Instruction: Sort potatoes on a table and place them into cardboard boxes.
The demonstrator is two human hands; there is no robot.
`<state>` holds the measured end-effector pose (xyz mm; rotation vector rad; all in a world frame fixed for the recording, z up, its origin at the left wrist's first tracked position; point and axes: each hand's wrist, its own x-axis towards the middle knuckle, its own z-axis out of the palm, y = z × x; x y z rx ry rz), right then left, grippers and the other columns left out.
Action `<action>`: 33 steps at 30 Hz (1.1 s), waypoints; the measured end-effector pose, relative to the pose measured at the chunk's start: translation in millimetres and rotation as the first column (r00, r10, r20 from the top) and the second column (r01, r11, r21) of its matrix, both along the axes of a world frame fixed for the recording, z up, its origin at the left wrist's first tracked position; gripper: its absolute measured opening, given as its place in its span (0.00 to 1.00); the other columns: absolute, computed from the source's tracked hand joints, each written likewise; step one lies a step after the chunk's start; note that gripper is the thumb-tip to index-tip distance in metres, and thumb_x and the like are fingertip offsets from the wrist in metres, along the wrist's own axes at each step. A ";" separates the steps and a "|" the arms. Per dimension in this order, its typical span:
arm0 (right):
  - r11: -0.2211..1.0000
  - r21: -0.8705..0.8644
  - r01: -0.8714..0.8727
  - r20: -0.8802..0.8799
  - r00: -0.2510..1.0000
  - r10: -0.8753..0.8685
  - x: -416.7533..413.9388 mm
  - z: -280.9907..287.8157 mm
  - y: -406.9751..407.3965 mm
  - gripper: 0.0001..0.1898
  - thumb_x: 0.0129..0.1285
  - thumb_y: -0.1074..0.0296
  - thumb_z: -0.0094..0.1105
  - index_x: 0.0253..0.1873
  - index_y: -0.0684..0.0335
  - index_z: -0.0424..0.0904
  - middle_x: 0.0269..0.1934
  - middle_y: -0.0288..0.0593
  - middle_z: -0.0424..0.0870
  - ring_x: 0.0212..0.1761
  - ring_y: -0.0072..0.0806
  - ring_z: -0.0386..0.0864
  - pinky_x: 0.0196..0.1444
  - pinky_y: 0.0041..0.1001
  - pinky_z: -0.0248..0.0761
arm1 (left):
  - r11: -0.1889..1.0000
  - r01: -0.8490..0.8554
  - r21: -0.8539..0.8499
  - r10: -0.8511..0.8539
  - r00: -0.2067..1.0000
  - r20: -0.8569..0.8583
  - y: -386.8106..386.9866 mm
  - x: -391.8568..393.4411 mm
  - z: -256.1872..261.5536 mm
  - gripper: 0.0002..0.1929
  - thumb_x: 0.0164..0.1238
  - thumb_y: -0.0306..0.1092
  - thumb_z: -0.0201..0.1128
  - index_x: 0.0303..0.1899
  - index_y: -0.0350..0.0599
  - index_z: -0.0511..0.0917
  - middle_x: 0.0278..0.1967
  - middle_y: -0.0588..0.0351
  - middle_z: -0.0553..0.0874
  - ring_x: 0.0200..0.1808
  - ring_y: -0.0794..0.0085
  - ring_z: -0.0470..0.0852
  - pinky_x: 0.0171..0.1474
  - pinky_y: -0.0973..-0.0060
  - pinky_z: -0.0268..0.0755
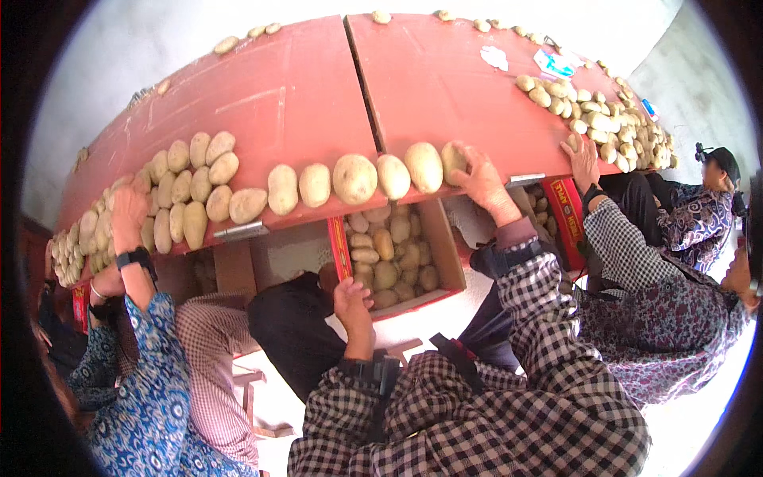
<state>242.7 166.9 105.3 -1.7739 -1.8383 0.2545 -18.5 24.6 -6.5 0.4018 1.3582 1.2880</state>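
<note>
A row of several potatoes (355, 179) lies along the near edge of the red tabletop (310, 101). At the row's right end, my right hand (486, 185) has its fingers around a potato (452, 162) that rests on the tabletop. Lower down, my left hand (354, 310) is at the near left corner of a cardboard box (451, 262) below the table edge. Its fingers are bent, and I cannot tell whether they touch the box. Potatoes (385, 275) of mixed sizes fill the part of the box that shows.
On the left, a co-worker's hand (130, 208) is over a large group of potatoes (179, 188). Another co-worker's hand (581, 158) is beside a potato pile (620, 128) on the right. A gap (365, 83) splits the tabletop. Metal fittings (241, 231) sit on its near edge.
</note>
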 end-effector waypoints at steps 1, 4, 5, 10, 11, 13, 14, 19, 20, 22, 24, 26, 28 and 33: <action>0.999 0.022 -0.033 -0.005 0.999 0.033 -2.3 2.4 -7.5 0.26 0.50 0.68 0.57 0.58 0.58 0.68 0.51 0.53 0.70 0.55 0.39 0.68 0.54 0.34 0.65 | 1.000 -0.010 0.015 0.010 1.000 -0.004 -0.3 -0.2 1.8 0.11 0.61 0.26 0.50 0.46 0.41 0.68 0.36 0.57 0.77 0.31 0.77 0.77 0.30 0.82 0.70; 0.974 0.140 0.179 -0.586 0.807 -0.064 -9.1 13.5 -40.1 0.18 0.54 0.73 0.55 0.52 0.65 0.71 0.36 0.40 0.77 0.39 0.24 0.75 0.43 0.22 0.69 | 0.988 -0.127 0.088 0.126 0.992 0.018 -2.9 -7.0 10.9 0.11 0.62 0.26 0.49 0.46 0.39 0.68 0.37 0.56 0.77 0.34 0.76 0.77 0.33 0.82 0.71; 0.997 0.051 0.066 -0.632 0.775 -0.019 -5.3 16.9 -59.9 0.16 0.55 0.71 0.56 0.49 0.67 0.73 0.34 0.39 0.78 0.35 0.24 0.76 0.42 0.22 0.70 | 0.987 -0.142 0.079 0.142 0.990 0.012 -6.8 -6.3 15.2 0.11 0.62 0.26 0.49 0.46 0.39 0.68 0.37 0.56 0.77 0.34 0.76 0.77 0.33 0.82 0.71; 0.824 -0.512 -0.242 -0.302 0.949 0.091 -48.8 -39.9 -82.5 0.17 0.54 0.60 0.56 0.48 0.60 0.74 0.39 0.46 0.80 0.42 0.35 0.78 0.44 0.32 0.70 | 0.979 -0.137 0.147 0.121 0.986 0.118 -9.3 -4.5 21.9 0.11 0.62 0.26 0.49 0.47 0.39 0.68 0.38 0.55 0.78 0.36 0.75 0.78 0.35 0.82 0.71; 0.821 -0.504 -0.267 -0.311 0.944 0.116 -55.6 -53.7 -78.0 0.17 0.54 0.60 0.56 0.48 0.60 0.74 0.39 0.46 0.80 0.42 0.35 0.78 0.44 0.32 0.70 | 0.979 -0.094 0.182 0.072 0.990 0.125 -7.9 -3.6 18.6 0.12 0.62 0.27 0.49 0.47 0.39 0.68 0.38 0.55 0.78 0.36 0.75 0.78 0.35 0.81 0.71; 0.847 -0.528 -0.070 0.103 0.984 0.145 -67.4 -79.9 -63.5 0.17 0.52 0.59 0.57 0.45 0.60 0.75 0.40 0.48 0.79 0.43 0.42 0.77 0.43 0.35 0.70 | 0.993 -0.079 0.091 0.070 0.992 0.101 -6.9 3.7 10.6 0.12 0.61 0.26 0.49 0.47 0.39 0.69 0.38 0.55 0.78 0.36 0.74 0.78 0.36 0.81 0.71; 0.829 -0.552 -0.085 0.080 0.985 0.155 -76.0 -92.7 -54.0 0.17 0.52 0.59 0.57 0.45 0.60 0.75 0.40 0.48 0.79 0.43 0.42 0.77 0.43 0.35 0.70 | 0.998 0.057 0.037 -0.061 0.991 0.115 -6.0 6.1 6.1 0.12 0.61 0.26 0.49 0.47 0.40 0.69 0.38 0.55 0.78 0.36 0.73 0.78 0.35 0.82 0.71; 0.798 -0.567 -0.205 0.077 0.951 0.299 -107.2 -149.6 -22.0 0.23 0.50 0.61 0.57 0.53 0.57 0.67 0.37 0.52 0.79 0.38 0.47 0.78 0.39 0.41 0.71 | 0.818 0.566 -0.103 -0.547 0.820 0.166 -9.5 24.3 -6.9 0.11 0.61 0.27 0.49 0.46 0.41 0.70 0.37 0.56 0.77 0.37 0.74 0.77 0.35 0.81 0.72; 0.767 -0.610 -0.197 0.081 0.948 0.308 -117.2 -163.7 -17.1 0.23 0.50 0.61 0.57 0.53 0.57 0.67 0.37 0.52 0.79 0.38 0.47 0.78 0.39 0.41 0.71 | 0.775 0.630 -0.044 -0.621 0.773 0.128 -11.9 26.3 -6.9 0.11 0.62 0.27 0.49 0.45 0.41 0.70 0.36 0.56 0.77 0.36 0.75 0.77 0.35 0.80 0.72; 0.881 -0.460 -0.105 0.221 0.948 0.229 -133.9 -195.2 -10.8 0.25 0.48 0.67 0.55 0.54 0.59 0.64 0.37 0.52 0.78 0.34 0.50 0.78 0.35 0.44 0.71 | 0.715 0.699 -0.001 -0.698 0.714 0.045 -14.3 31.9 -6.2 0.09 0.61 0.28 0.50 0.43 0.40 0.71 0.35 0.55 0.78 0.37 0.73 0.77 0.39 0.77 0.71; 0.893 -0.440 -0.097 0.232 0.948 0.218 -138.3 -225.5 -15.3 0.24 0.48 0.69 0.54 0.54 0.60 0.64 0.38 0.52 0.77 0.33 0.50 0.78 0.34 0.43 0.71 | 0.760 0.649 -0.031 -0.649 0.760 0.008 -13.9 34.3 -5.8 0.09 0.61 0.28 0.51 0.42 0.39 0.71 0.34 0.51 0.79 0.38 0.67 0.78 0.43 0.74 0.69; 0.907 -0.415 -0.073 0.260 0.946 0.195 -138.2 -252.6 -14.1 0.24 0.48 0.71 0.53 0.53 0.62 0.65 0.39 0.52 0.76 0.31 0.49 0.78 0.32 0.43 0.72 | 0.767 0.638 -0.059 -0.640 0.757 -0.131 -11.8 34.1 -5.5 0.09 0.61 0.30 0.51 0.42 0.39 0.71 0.35 0.47 0.79 0.40 0.63 0.79 0.43 0.72 0.69; 0.876 -0.479 -0.053 0.336 0.911 0.238 -135.0 -270.8 -10.8 0.21 0.48 0.70 0.54 0.50 0.62 0.67 0.40 0.51 0.76 0.29 0.47 0.78 0.31 0.41 0.72 | 0.759 0.637 -0.136 -0.650 0.753 -0.100 -8.0 32.8 -5.9 0.10 0.61 0.30 0.51 0.43 0.39 0.71 0.35 0.47 0.79 0.40 0.62 0.79 0.43 0.71 0.69; 0.922 -0.382 -0.065 0.164 0.977 0.137 -130.0 -265.6 -6.6 0.16 0.52 0.68 0.52 0.48 0.58 0.69 0.42 0.53 0.73 0.38 0.48 0.76 0.34 0.44 0.71 | 0.794 0.608 -0.015 -0.608 0.794 0.004 -0.3 25.2 -3.3 0.10 0.61 0.29 0.50 0.44 0.40 0.72 0.35 0.50 0.79 0.36 0.66 0.79 0.38 0.74 0.71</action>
